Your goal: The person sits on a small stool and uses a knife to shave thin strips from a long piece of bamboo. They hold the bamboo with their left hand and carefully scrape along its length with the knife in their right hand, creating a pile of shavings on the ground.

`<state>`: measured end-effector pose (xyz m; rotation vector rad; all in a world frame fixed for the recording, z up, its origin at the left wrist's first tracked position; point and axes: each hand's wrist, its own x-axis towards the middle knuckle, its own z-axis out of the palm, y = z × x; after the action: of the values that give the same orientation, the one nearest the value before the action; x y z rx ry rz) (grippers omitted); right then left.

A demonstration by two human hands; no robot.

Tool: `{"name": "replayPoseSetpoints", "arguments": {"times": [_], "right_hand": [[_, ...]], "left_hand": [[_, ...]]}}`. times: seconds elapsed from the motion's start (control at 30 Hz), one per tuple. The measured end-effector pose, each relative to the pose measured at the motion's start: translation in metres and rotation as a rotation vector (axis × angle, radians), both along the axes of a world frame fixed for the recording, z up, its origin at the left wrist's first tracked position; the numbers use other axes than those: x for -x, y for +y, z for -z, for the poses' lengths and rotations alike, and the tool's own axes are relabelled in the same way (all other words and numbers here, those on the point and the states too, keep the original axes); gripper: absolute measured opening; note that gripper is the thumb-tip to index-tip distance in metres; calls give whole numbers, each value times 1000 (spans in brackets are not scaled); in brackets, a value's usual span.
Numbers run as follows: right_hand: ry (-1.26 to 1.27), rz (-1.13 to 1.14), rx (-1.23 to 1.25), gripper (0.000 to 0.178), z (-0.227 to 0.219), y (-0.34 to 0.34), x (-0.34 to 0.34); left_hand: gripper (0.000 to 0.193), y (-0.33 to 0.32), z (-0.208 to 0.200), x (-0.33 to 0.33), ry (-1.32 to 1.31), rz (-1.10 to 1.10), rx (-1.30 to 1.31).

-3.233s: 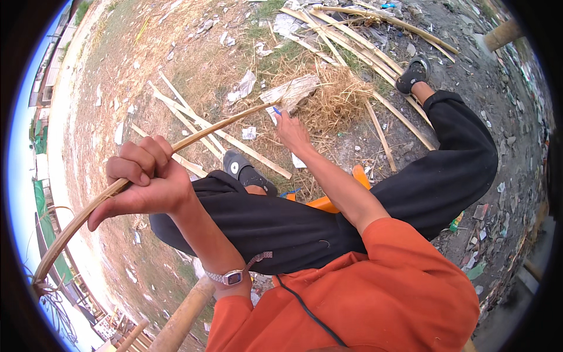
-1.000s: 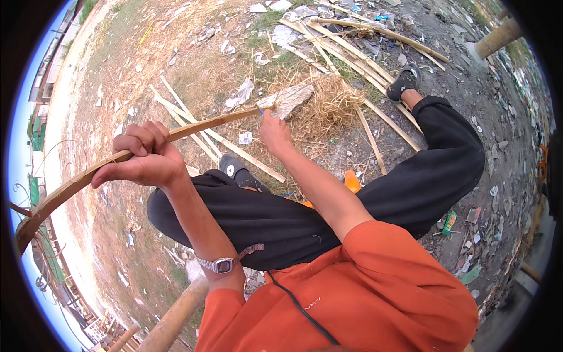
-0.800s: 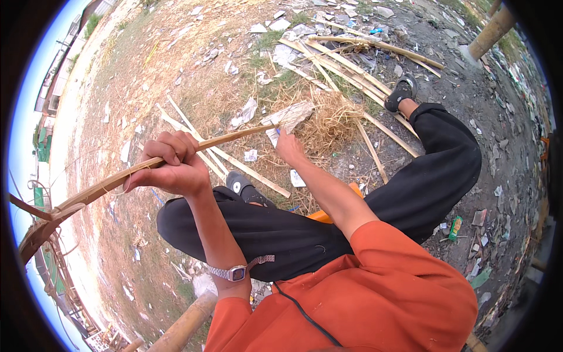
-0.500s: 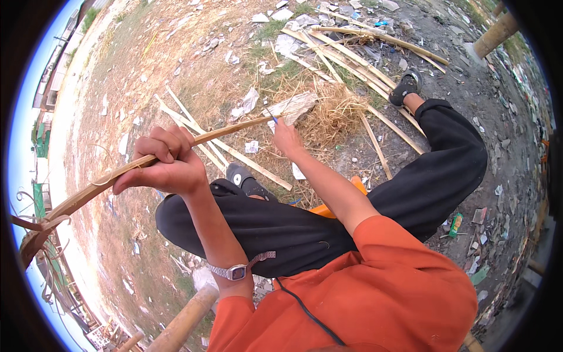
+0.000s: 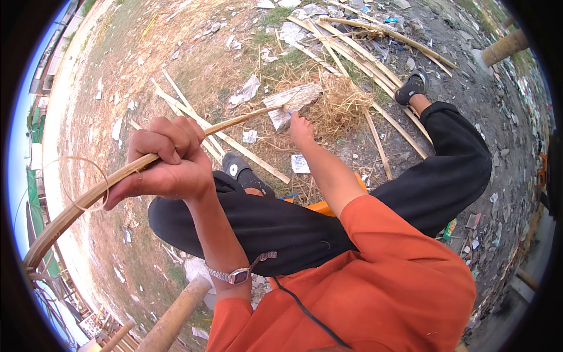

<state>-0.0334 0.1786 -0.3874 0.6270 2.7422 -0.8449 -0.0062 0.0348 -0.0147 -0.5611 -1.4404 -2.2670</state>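
Note:
My left hand [image 5: 170, 158] is closed around a long bamboo strip [image 5: 234, 120], thumb laid along it. The strip slopes from the far left rim up to a pale wood block [image 5: 300, 95] on the ground, where its thin end rests. A thin curled shaving [image 5: 106, 182] hangs from the strip beside my left thumb. My right hand [image 5: 302, 130] is closed near that thin end. From its fingers shows a bit of a blue-handled knife [image 5: 290, 114]; its blade is hard to make out now.
Dry shavings [image 5: 352, 102] lie heaped beside the block. Several split bamboo strips [image 5: 358, 61] cross the ground ahead, and others [image 5: 252, 151] lie near my left shoe [image 5: 239, 170]. Round poles [image 5: 176, 314] stand near lower left and far right. Litter dots the dirt.
My right hand has shifted slightly right and away. The strip's thin end moved with it onto the block, and my left hand is a little lower. The curled shaving now stands out more.

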Motion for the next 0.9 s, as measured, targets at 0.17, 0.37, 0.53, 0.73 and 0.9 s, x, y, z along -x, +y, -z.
{"name": "replayPoseSetpoints", "arguments": {"times": [0.17, 0.37, 0.53, 0.73, 0.9], "right_hand": [[-32, -155, -28, 18, -1, 16, 5], [-11, 81, 595, 33, -49, 14, 6], [295, -24, 475, 29, -155, -33, -17], [131, 52, 344, 26, -164, -51, -38], [222, 67, 369, 24, -157, -48, -35]], "left_hand": [[75, -8, 5, -2, 41, -31, -39], [73, -26, 4, 17, -15, -134, -59], [72, -23, 0, 17, -57, -340, 21], [72, -11, -4, 12, -42, -416, 32], [73, -14, 0, 10, -22, -367, 8]]}}
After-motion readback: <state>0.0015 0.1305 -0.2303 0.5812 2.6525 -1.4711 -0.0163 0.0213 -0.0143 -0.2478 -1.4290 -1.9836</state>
